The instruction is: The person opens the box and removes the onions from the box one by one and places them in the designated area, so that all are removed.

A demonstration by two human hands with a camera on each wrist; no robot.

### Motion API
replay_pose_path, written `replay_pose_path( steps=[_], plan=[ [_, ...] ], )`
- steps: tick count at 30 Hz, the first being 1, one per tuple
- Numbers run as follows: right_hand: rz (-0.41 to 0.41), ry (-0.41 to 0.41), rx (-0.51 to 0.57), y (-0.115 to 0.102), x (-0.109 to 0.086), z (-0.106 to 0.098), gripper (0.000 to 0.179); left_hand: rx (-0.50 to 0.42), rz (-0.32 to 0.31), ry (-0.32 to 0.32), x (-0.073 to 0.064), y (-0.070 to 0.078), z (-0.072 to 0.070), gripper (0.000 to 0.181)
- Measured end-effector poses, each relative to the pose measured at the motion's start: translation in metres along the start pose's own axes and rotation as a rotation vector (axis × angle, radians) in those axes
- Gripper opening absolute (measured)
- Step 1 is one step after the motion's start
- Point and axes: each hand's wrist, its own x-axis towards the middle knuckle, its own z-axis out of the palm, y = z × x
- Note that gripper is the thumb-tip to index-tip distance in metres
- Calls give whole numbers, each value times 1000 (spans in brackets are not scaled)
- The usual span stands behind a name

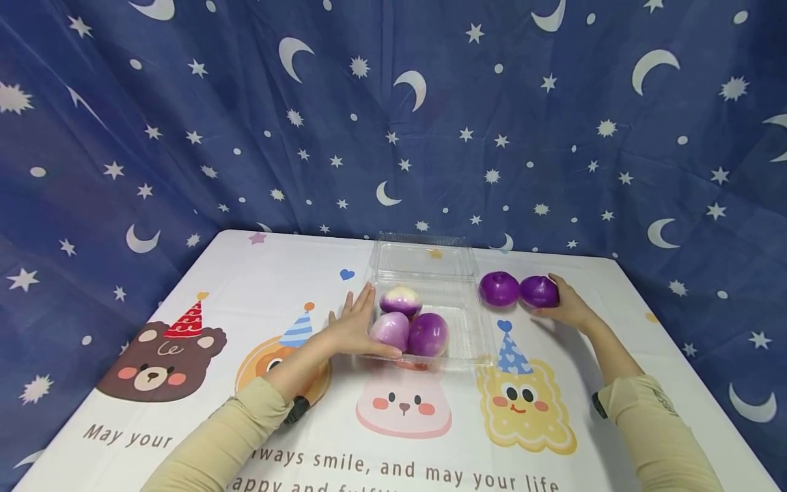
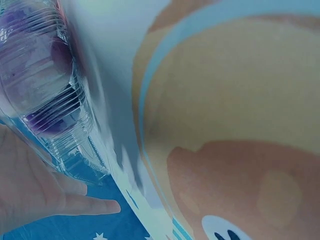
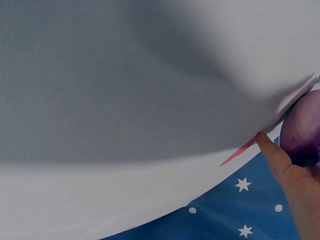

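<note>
A clear plastic clamshell box (image 1: pixel 470 335) lies with its lid (image 1: pixel 424 260) folded back. Inside are three shiny onions: a white-and-purple onion (image 1: pixel 401 301), a pale purple onion (image 1: pixel 391 331) and a darker onion (image 1: pixel 429 335). My left hand (image 1: pixel 353 328) rests along the box's left side, fingers stretched toward the back and thumb at the front rim. In the left wrist view, those straight fingers (image 2: pixel 95 205) show beside the ribbed box wall. To the right, my right hand (image 1: pixel 568 304) grips a deep purple onion (image 1: pixel 538 292) between thumb and fingers. Another purple onion (image 1: pixel 499 289) sits just left of it.
The white tablecloth (image 1: pixel 203 273) carries printed cartoon faces and lettering. Behind the table's back edge hangs a blue curtain (image 1: pixel 344 164) with moons and stars. The raised lid lies close to that edge.
</note>
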Motion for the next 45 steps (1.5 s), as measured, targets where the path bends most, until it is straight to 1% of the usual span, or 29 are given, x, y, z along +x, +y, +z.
replay_pose_path(
  steps=[11,17,19,25,29,33,38,45],
  plan=[
    [-4,37,-4,2,1,0,98,-17,-4,-3,0,3,-3,137],
    [-15,105,-25,2,-1,-1,95,-7,-11,-6,0,2,-3,137],
    [-39,144,-32,1,0,-1,91,-9,-10,-4,-1,3,-3,136],
    [-156,269,-78,-6,-1,2,78,-7,-13,-6,-1,3,-3,137],
    [-228,329,-83,-13,-3,4,71,-3,-14,-11,-1,3,-3,137],
    [-295,366,-99,-19,-4,6,66,-2,-12,-7,-1,3,-3,136],
    [-339,378,-135,-30,-5,8,59,3,-10,-7,-1,4,-4,136],
    [-385,316,-175,-55,-9,14,53,-3,-14,-14,0,2,-4,138]
  ],
)
